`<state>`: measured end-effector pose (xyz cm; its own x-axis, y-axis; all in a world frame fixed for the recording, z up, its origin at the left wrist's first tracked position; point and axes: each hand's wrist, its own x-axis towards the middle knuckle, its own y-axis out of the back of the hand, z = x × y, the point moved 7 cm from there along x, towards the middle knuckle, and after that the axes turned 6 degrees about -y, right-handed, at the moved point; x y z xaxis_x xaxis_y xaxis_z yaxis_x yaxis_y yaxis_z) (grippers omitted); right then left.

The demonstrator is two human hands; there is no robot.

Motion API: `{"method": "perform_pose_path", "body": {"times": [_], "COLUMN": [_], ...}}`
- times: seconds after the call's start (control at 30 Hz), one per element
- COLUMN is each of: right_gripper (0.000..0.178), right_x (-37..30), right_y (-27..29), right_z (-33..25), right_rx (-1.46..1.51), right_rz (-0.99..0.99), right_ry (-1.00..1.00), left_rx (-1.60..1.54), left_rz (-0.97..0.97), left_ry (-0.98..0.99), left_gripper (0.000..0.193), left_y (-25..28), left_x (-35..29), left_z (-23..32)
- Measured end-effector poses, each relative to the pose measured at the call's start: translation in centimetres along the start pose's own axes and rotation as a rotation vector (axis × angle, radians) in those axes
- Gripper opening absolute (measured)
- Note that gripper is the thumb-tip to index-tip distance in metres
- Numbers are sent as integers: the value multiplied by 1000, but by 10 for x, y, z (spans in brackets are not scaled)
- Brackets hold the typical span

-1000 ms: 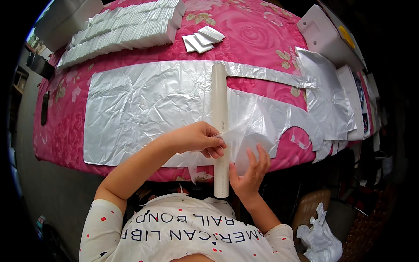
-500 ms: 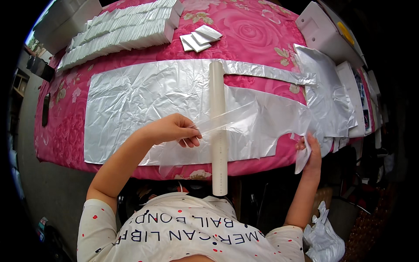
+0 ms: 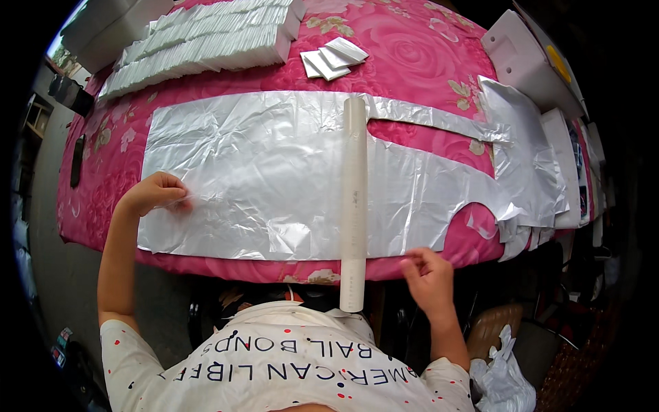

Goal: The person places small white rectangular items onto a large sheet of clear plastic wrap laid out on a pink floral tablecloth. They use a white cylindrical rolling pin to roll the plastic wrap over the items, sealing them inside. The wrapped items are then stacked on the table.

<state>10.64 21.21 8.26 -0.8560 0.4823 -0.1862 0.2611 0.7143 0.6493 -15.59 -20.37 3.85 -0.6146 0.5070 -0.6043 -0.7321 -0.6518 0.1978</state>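
Btwn L hand (image 3: 163,193) & R hand (image 3: 427,273): plastic film (image 3: 288,237), pale tube (image 3: 353,281) nearer R

A wrinkled, silvery-white plastic bag (image 3: 274,172) lies spread flat; a straight pale tube (image 3: 354,202) crosses it, near end jutting beyond.

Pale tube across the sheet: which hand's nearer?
Right. The right hand is a short way right of the pale tube's lower half, not touching it; the left hand is much farther off, to its left, at the silvery sheet's left end.
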Motion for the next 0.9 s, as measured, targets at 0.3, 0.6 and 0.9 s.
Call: {"method": "perform_pose_path", "body": {"times": [0.3,0.6,0.9], "right_gripper": [40,40,52], "right_x": [-33,-34,-2], "right_y": [-81,-76,-75], "right_z": [-5,-1,-10], "right_rx": [-44,-12,-141], "right_rz": [-476,-504,-632], "right_ry": [-238,-264,-142], "left_rx": [1097,684,920], "left_rz": [741,316,313], "left_ry": [-543,-971,-883], "left_gripper": [26,58,68], "left_y": [-39,-244,-251], "left_x": [-31,64,72], "left_z": [101,122,110]}}
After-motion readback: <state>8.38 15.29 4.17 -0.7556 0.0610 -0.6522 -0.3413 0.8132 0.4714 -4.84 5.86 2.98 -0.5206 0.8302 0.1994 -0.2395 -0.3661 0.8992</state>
